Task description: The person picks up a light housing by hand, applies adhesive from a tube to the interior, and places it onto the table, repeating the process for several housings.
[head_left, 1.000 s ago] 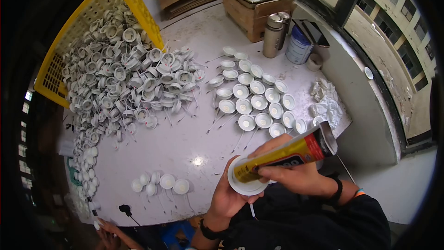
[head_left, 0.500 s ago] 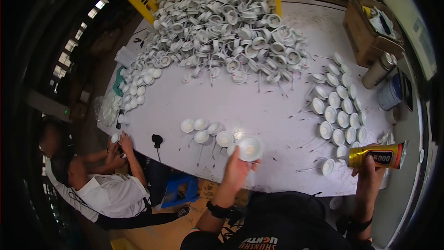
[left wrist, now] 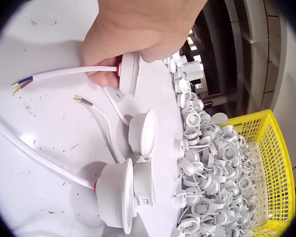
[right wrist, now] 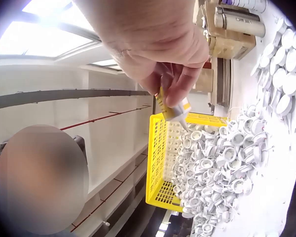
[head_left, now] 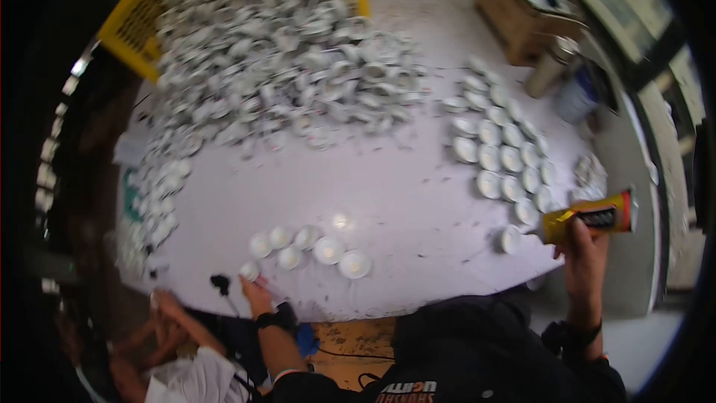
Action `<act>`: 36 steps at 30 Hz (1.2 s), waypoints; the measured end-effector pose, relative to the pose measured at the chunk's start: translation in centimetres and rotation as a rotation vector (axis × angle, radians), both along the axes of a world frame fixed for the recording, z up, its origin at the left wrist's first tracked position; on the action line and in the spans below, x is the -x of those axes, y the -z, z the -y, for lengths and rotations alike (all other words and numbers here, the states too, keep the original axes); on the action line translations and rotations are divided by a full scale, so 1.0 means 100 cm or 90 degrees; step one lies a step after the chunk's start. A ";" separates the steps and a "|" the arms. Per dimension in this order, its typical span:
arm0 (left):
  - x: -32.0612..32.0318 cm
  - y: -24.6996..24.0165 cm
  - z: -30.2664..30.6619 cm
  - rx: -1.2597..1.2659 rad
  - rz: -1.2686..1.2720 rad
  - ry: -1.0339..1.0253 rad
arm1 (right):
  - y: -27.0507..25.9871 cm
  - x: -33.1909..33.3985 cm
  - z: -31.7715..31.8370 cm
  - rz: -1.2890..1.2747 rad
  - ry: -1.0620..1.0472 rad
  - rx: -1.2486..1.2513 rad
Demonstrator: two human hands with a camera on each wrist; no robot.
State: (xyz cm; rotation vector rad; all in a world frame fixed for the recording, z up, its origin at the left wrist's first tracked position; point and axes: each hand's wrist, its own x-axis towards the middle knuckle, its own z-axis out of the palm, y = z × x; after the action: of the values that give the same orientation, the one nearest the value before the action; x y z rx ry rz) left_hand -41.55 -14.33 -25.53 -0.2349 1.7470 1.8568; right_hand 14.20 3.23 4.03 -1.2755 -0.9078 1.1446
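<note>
My left hand (head_left: 259, 297) is down at the table's front edge, left of a small group of white round lamp fittings (head_left: 328, 250). It grips another white lamp fitting (left wrist: 129, 74) by its body, fingers partly hidden behind it. A white cable with bare brown and blue wire ends sticks out of that fitting in the left wrist view. Far off to the right, my right hand (head_left: 585, 261) holds a yellow, black and red glue tube (head_left: 597, 218). Its narrow nozzle (right wrist: 181, 122) points away from the hand in the right wrist view.
A yellow crate (head_left: 127, 33) spills a big heap of fittings (head_left: 276, 67) over the back left. Rows of fittings (head_left: 488, 157) stand at the right. Behind are a cardboard box (head_left: 522, 11), a flask (head_left: 550, 67) and a tin (head_left: 578, 97). Another person's arms (head_left: 183, 321) are at front left.
My hands have parted from tube-over-fitting. The left has carried its fitting leftward past the small group and down to the table; the right has moved right with the tube.
</note>
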 end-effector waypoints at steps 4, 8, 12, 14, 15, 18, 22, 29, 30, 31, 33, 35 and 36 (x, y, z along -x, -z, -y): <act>0.019 0.011 0.000 -0.026 -0.027 0.063 | -0.013 -0.002 0.001 -0.039 -0.001 0.023; 0.005 -0.013 -0.026 0.220 -0.239 -0.056 | -0.016 -0.018 0.000 -0.082 -0.015 0.005; -0.110 -0.083 -0.077 0.156 -0.580 0.087 | -0.012 -0.038 -0.002 -0.116 0.008 -0.010; -0.198 -0.137 -0.112 0.091 -0.416 0.334 | -0.010 -0.050 -0.003 -0.128 0.012 -0.012; -0.235 -0.143 -0.127 0.036 -0.321 0.433 | -0.009 -0.055 -0.003 -0.137 0.023 -0.014; -0.338 -0.138 -0.163 0.036 -0.150 0.831 | -0.007 -0.073 -0.003 -0.156 0.046 -0.023; -0.440 -0.082 -0.188 0.011 -0.343 1.056 | -0.005 -0.099 0.004 -0.171 0.069 -0.032; -0.508 -0.062 -0.204 0.202 -0.694 1.121 | -0.002 -0.136 0.019 -0.157 0.147 -0.021; -0.510 -0.060 -0.203 0.200 -0.699 1.121 | -0.001 -0.140 0.021 -0.162 0.166 -0.014; -0.511 -0.057 -0.201 0.191 -0.735 1.098 | 0.001 -0.143 0.022 -0.174 0.161 -0.006; -0.510 -0.054 -0.199 0.180 -0.776 1.066 | 0.004 -0.146 0.022 -0.185 0.156 -0.010; -0.506 -0.052 -0.199 0.220 -0.703 1.110 | 0.003 -0.145 0.020 -0.196 0.148 -0.014; -0.502 -0.053 -0.198 0.221 -0.706 1.104 | 0.002 -0.141 0.019 -0.186 0.139 -0.007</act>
State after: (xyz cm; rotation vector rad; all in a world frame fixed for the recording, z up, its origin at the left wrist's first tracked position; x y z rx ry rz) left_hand 8.67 5.52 -20.23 1.8382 1.6302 0.2366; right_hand 28.34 1.30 3.80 -1.1308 -0.5443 1.1138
